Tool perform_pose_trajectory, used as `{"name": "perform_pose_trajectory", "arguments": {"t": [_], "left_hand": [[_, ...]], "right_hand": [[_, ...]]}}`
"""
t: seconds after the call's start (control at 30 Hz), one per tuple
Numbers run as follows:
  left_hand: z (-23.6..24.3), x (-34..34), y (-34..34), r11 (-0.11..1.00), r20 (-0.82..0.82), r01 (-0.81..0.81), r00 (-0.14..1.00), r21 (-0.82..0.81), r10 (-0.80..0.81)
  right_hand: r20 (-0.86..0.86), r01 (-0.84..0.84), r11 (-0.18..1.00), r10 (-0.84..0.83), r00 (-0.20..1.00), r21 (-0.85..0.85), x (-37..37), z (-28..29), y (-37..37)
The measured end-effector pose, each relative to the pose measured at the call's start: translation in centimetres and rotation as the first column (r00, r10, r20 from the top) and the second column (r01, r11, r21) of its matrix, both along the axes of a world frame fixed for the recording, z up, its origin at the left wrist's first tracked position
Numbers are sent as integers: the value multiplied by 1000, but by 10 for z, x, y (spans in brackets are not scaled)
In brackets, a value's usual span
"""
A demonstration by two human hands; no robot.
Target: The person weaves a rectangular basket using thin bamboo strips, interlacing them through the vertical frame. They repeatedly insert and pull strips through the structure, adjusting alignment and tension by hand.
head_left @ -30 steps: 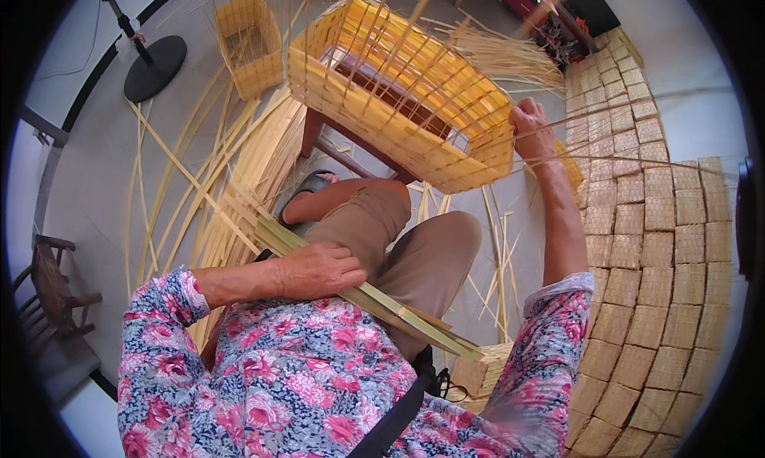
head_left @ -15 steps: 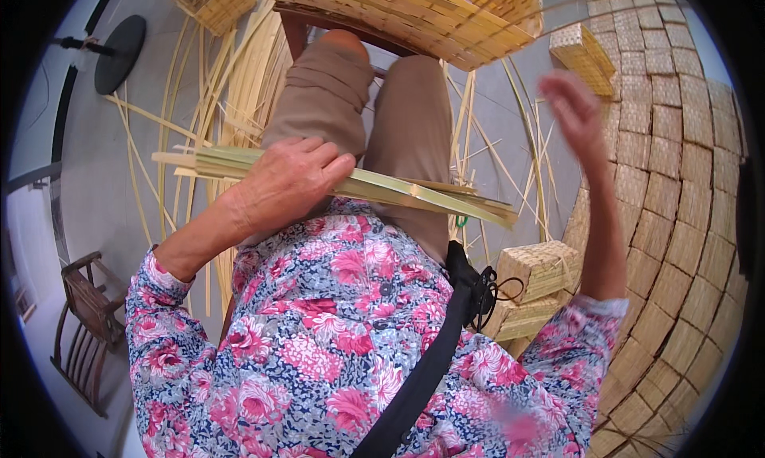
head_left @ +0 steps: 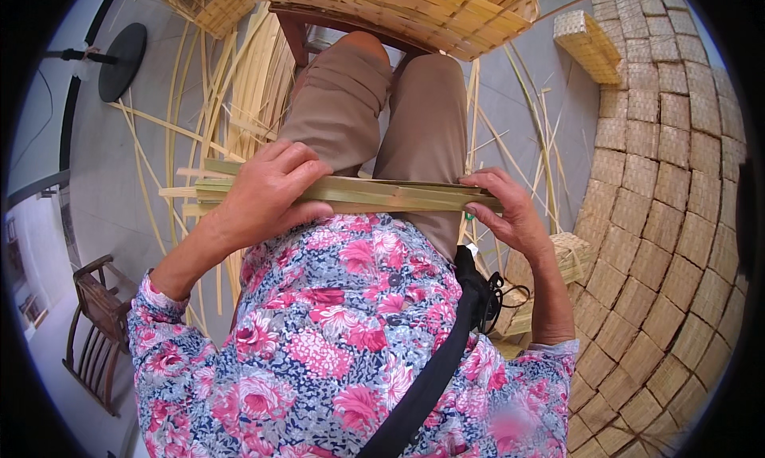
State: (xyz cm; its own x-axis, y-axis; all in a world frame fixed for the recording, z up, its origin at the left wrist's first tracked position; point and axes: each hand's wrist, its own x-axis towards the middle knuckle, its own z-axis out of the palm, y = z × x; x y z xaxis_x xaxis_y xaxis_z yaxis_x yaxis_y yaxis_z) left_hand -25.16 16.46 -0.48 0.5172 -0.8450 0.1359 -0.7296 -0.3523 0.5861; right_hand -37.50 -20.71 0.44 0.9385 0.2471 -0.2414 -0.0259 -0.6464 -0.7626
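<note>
Across my lap lies a bundle of flat bamboo strips [head_left: 382,193], pale yellow and green, roughly level from left to right. My left hand [head_left: 275,188] is wrapped round its left part, with the strips' uneven ends sticking out past the wrist. At the other end my right hand [head_left: 510,211] grips the bundle between thumb and fingers; the palm side is partly hidden. A small green thing [head_left: 470,214] shows by the right thumb, too small to make out.
A woven bamboo basket [head_left: 406,15] rests ahead of my knees on a dark wooden stool. Long loose strips [head_left: 259,75] litter the floor at left. Stacked woven boxes [head_left: 669,211] fill the right side, a lone box [head_left: 588,47] beside them. A small wooden chair [head_left: 100,330] stands at lower left.
My right hand has come down from the raised position at upper right and taken hold of the bundle's right end. The bundle, tilted before, now lies nearly level.
</note>
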Motion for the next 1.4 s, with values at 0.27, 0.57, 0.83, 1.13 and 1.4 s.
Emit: {"name": "perform_pose_trajectory", "arguments": {"t": [0.27,0.57,0.83,1.13,1.4], "left_hand": [[-5,11,6,997,83,-42,995,-59,47],[23,42,0,979,169,-102,983,174,72],[52,106,38,984,-445,-111,881,137,161],[50,120,59,947,-358,-319,888,-26,290],[30,133,62,965,-36,-172,985,-199,168]], "right_hand": [[-34,130,986,-127,991,102,10,3,11],[468,62,937,114,876,-345,26,9,-9],[623,280,772,186,759,-571,29,33,-29],[340,204,944,-108,934,-260,18,40,-17],[298,181,961,-113,948,-210,10,36,-30]]}}
